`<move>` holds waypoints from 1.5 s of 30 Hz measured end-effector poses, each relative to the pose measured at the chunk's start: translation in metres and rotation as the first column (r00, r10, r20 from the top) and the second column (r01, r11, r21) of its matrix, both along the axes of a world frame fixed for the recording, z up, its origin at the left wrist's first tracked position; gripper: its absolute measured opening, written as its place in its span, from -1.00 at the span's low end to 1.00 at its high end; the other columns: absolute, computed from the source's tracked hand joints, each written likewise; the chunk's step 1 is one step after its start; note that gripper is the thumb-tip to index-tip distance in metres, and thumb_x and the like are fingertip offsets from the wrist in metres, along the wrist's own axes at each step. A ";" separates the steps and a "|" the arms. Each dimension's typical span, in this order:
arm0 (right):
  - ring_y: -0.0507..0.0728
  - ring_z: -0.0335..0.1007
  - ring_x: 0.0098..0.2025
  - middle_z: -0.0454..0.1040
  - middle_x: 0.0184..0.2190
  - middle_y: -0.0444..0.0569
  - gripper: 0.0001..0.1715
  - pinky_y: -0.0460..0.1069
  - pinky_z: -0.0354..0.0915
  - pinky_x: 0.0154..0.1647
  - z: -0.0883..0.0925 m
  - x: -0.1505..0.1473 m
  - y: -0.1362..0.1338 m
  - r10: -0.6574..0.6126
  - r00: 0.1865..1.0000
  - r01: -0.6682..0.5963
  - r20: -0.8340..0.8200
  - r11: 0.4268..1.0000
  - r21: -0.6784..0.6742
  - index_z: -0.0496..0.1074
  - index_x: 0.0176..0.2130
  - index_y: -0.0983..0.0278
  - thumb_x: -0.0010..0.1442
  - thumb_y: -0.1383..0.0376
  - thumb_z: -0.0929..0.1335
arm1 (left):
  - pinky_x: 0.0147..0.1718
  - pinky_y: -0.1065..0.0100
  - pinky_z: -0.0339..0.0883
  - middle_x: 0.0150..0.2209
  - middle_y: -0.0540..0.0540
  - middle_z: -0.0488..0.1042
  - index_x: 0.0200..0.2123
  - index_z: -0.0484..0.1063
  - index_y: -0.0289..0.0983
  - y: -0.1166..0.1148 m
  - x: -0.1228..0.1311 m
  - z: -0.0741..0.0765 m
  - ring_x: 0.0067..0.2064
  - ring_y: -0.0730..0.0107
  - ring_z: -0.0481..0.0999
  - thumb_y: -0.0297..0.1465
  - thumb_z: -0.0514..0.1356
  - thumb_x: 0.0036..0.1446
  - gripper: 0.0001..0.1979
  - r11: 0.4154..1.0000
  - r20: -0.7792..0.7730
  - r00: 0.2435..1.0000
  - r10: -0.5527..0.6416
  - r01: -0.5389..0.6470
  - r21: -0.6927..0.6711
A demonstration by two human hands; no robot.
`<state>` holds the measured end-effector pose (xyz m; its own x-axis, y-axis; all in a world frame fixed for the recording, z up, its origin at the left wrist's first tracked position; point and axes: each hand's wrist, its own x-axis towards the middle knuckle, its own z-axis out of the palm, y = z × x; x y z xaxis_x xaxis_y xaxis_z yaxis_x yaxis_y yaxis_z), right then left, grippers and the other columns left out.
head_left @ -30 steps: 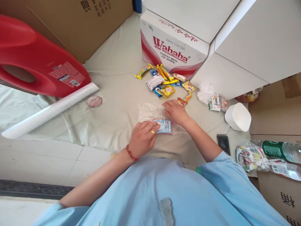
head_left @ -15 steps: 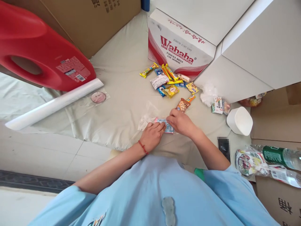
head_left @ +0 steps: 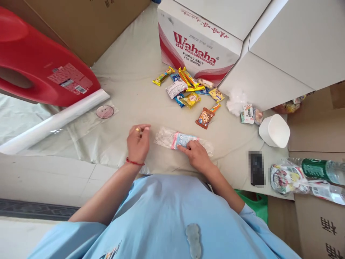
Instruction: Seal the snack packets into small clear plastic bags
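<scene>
Left hand [head_left: 138,144] raised at left, fingers curled narrow, right hand [head_left: 198,154] touching blue-and-pink packet [head_left: 185,139], index extended, grip impossible to tell

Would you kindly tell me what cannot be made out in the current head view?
All in the head view:
Blue-and-pink packet: its lower right part, covered by the right hand.
Red jug: its left part, cut off by the picture's left edge.
Dark object: its details, masked by coarse pixelation.
Whitish packet: its print, too small to read.
</scene>
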<state>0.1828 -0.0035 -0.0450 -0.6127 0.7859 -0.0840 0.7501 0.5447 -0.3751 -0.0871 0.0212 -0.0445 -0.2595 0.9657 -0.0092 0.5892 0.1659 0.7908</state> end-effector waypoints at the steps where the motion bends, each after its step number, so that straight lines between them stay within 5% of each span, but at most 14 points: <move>1: 0.20 0.18 -0.16 0.39 -0.15 0.02 -0.33 0.06 0.21 -0.05 0.001 0.000 -0.001 -0.004 1.000 0.004 -0.001 1.000 -0.001 0.41 0.33 0.02 0.42 0.51 0.18 | 0.35 -0.07 0.20 0.12 -0.30 0.52 0.05 0.49 -0.37 0.007 0.001 0.002 0.25 0.08 0.41 -0.16 -0.12 0.46 -0.49 0.999 -0.035 0.999 0.036 -0.037 -0.013; 7: 0.20 0.17 -0.14 0.36 -0.15 0.01 -0.32 0.09 0.24 0.03 0.006 0.000 -0.003 -0.023 1.000 0.023 -0.015 0.999 -0.026 0.42 0.32 0.01 0.40 0.53 0.19 | 0.41 -0.30 -0.06 0.39 -0.39 0.26 -0.24 0.49 -0.28 0.021 0.030 0.006 0.51 -0.36 -0.05 -0.19 0.33 0.08 -0.71 0.978 -0.214 0.964 -0.158 0.123 -0.166; 9: 0.20 0.17 -0.14 0.36 -0.15 0.01 -0.31 0.11 0.24 0.07 0.007 -0.001 -0.004 -0.039 0.999 0.038 -0.031 0.999 -0.037 0.43 0.32 0.01 0.39 0.52 0.19 | 0.32 -0.24 0.13 0.30 -0.36 0.36 -0.35 0.43 -0.25 0.015 0.035 0.012 0.41 -0.30 0.18 -0.30 0.31 0.02 -0.83 0.957 -0.234 0.937 -0.258 0.215 -0.192; 11: 0.21 0.17 -0.14 0.36 -0.15 0.01 -0.32 0.14 0.25 0.09 0.006 -0.001 -0.006 -0.056 0.997 0.054 -0.050 0.998 -0.042 0.43 0.31 0.00 0.39 0.52 0.19 | 0.11 -0.02 0.39 -0.01 -0.25 0.55 -0.40 0.36 -0.22 0.009 0.038 0.022 0.09 -0.01 0.51 -0.35 0.22 0.06 -0.91 0.941 -0.144 0.941 -0.307 0.278 -0.193; 14: 0.22 0.18 -0.14 0.36 -0.16 0.01 -0.34 0.18 0.27 0.13 0.003 -0.003 -0.009 -0.072 0.993 0.069 -0.090 0.997 -0.037 0.47 0.27 0.01 0.39 0.51 0.19 | -0.21 0.24 0.43 -0.38 -0.02 0.49 -0.39 0.34 -0.20 0.004 0.053 0.038 -0.33 0.30 0.50 -0.35 0.16 0.15 -0.92 0.921 0.009 0.937 -0.350 0.346 -0.178; 18: 0.24 0.23 -0.10 0.42 -0.14 0.05 -0.53 0.20 0.33 0.12 0.002 0.003 -0.011 -0.080 0.982 0.074 -0.168 0.996 -0.044 0.58 0.08 0.14 0.38 0.45 0.23 | -0.13 0.24 0.45 -0.21 -0.13 0.55 -0.28 0.48 -0.25 -0.003 0.090 0.042 -0.19 0.27 0.55 -0.38 0.13 0.26 -0.85 0.839 -0.046 0.840 -0.540 0.534 -0.101; 22: 0.23 0.39 0.01 0.53 -0.01 0.07 -0.64 0.17 0.40 0.09 0.011 0.032 -0.013 -0.071 0.917 0.011 -0.393 0.988 -0.155 0.59 -0.01 0.17 0.39 0.37 0.25 | 0.07 0.10 0.41 0.07 -0.34 0.53 0.02 0.54 -0.41 -0.022 0.109 0.026 0.06 0.06 0.52 -0.34 0.07 0.39 -0.66 0.724 -0.326 0.662 -0.675 0.679 -0.120; 25: 0.21 0.44 0.03 0.53 0.00 0.06 -0.64 0.18 0.41 0.12 0.015 0.056 -0.015 -0.327 0.847 0.287 -0.420 0.945 -0.156 0.54 0.09 0.12 0.44 0.28 0.24 | 0.05 0.07 0.39 0.23 -0.38 0.46 0.25 0.40 -0.46 -0.037 0.108 0.015 0.14 0.02 0.46 -0.43 0.03 0.41 -0.56 0.696 -0.531 0.548 -0.647 0.709 -0.116; 27: 0.29 0.38 0.11 0.47 0.08 0.15 -0.59 0.26 0.37 0.20 0.013 0.067 -0.014 -0.520 0.791 0.535 -0.323 0.843 -0.046 0.50 0.16 0.18 0.39 0.14 0.33 | 0.03 0.08 0.37 0.27 -0.37 0.44 0.30 0.37 -0.46 -0.043 0.106 0.010 0.16 0.04 0.45 -0.50 -0.02 0.41 -0.54 0.683 -0.603 0.494 -0.626 0.721 -0.119; 29: 0.39 0.27 0.21 0.38 0.18 0.24 -0.50 0.35 0.29 0.26 0.009 0.072 -0.012 -0.600 0.768 0.621 -0.223 0.783 0.032 0.51 0.13 0.24 0.29 0.06 0.41 | 0.02 0.10 0.34 0.27 -0.36 0.45 0.29 0.39 -0.44 -0.044 0.105 0.009 0.16 0.07 0.45 -0.52 -0.05 0.42 -0.54 0.677 -0.636 0.465 -0.616 0.726 -0.124; 31: 0.39 0.29 0.18 0.42 0.14 0.23 -0.63 0.33 0.30 0.24 0.010 0.073 -0.010 -0.597 0.780 0.606 -0.186 0.795 -0.013 0.55 -0.03 0.24 0.27 0.08 0.41 | -0.01 0.11 0.33 0.26 -0.34 0.46 0.26 0.42 -0.43 -0.043 0.104 0.009 0.13 0.08 0.46 -0.52 -0.05 0.43 -0.55 0.667 -0.647 0.449 -0.616 0.734 -0.126; 34: 0.20 0.42 -0.18 0.50 -0.22 0.03 -0.77 0.10 0.41 -0.09 0.023 0.065 -0.003 -0.624 0.741 0.586 -0.249 0.781 -0.215 0.48 -0.25 0.21 0.32 0.12 0.35 | -0.02 0.10 0.33 0.27 -0.34 0.46 0.21 0.47 -0.44 -0.042 0.103 0.009 0.12 0.10 0.47 -0.52 -0.05 0.43 -0.57 0.643 -0.655 0.433 -0.620 0.758 -0.107; 38: 0.07 0.28 -0.45 0.38 -0.47 -0.18 -0.75 -0.04 0.24 -0.39 0.041 0.031 0.017 -0.635 0.691 0.500 -0.346 0.765 -0.407 0.41 -0.28 0.19 0.32 0.07 0.37 | 0.07 0.08 0.33 0.28 -0.35 0.46 0.16 0.51 -0.44 -0.042 0.103 0.010 0.17 0.09 0.47 -0.54 -0.04 0.42 -0.58 0.627 -0.639 0.448 -0.625 0.776 -0.070; 45: 0.19 0.42 -0.16 0.50 -0.19 0.04 -0.81 0.05 0.33 -0.08 0.029 -0.046 0.048 -0.447 0.890 0.432 -0.094 0.890 -0.146 0.44 -0.19 0.22 0.38 0.37 0.24 | 0.35 -0.02 0.21 0.14 -0.32 0.55 0.10 0.54 -0.36 -0.043 0.078 0.011 0.26 0.06 0.45 -0.48 0.06 0.35 -0.64 0.564 -0.407 0.508 -0.759 0.826 -0.021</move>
